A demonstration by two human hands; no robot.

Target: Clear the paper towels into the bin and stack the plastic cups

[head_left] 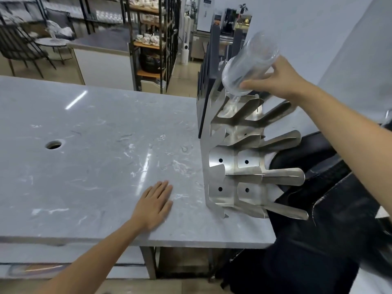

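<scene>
My right hand (282, 81) grips a clear plastic cup (250, 64), held tilted above the top slots of a stainless steel cup rack (233, 166). The cup's narrow end points down toward the rack's upper prongs. My left hand (156, 205) lies flat and open on the grey marble counter (95, 155), palm down, near the front edge. No paper towels show on the counter. A black bin bag (318, 166) hangs at the right, behind the rack.
The counter has a round hole (53, 144) at the left. Dark panels (206, 92) stand behind the rack. Shelves with crockery (148, 39), chairs and a small table fill the room beyond. My dark trousers (318, 240) press against the counter's right corner.
</scene>
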